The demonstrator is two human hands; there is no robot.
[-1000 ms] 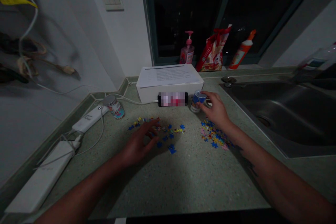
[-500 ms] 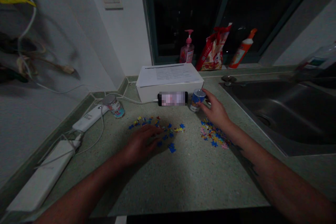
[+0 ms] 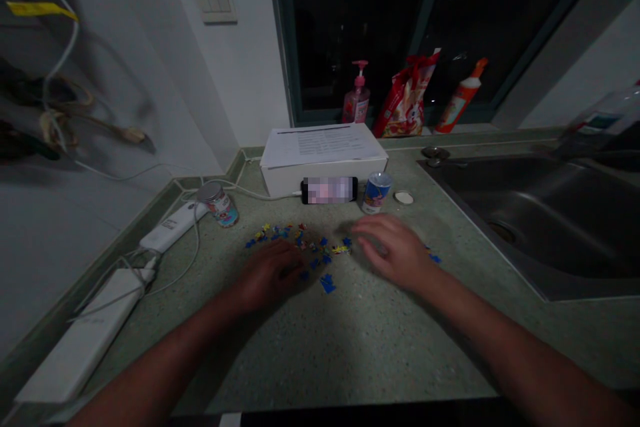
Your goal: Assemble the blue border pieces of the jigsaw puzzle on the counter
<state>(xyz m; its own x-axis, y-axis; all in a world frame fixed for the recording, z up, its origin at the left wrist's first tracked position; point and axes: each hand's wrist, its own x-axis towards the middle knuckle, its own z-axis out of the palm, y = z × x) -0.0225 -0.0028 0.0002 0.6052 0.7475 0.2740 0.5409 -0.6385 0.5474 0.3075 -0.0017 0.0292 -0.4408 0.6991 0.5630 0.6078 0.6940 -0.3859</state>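
Observation:
My right hand [image 3: 393, 250] hovers in front of a blue can [image 3: 376, 193], fingers apart and empty. Beneath it the right pile of jigsaw pieces is mostly hidden; a few blue jigsaw pieces [image 3: 434, 257] show past the wrist. My left hand [image 3: 273, 271] lies low over the counter, fingers loosely bent and thumb apart, with nothing seen in it. Around its fingertips are scattered small jigsaw pieces [image 3: 343, 249], blue, yellow and red. A clump of blue pieces [image 3: 327, 283] lies nearest me. The can stands upright beside a round lid [image 3: 403, 198].
A phone [image 3: 329, 191] leans on a white box [image 3: 324, 147] with a printed sheet on top. At left stand a second can [image 3: 220, 205] and power strips [image 3: 95, 330] with loose cables. A steel sink [image 3: 540, 213] is at right; bottles and a red bag [image 3: 405, 103] line the sill.
My right hand has let go of the blue can and come back toward me and left, uncovering the round lid. My left hand has hardly moved.

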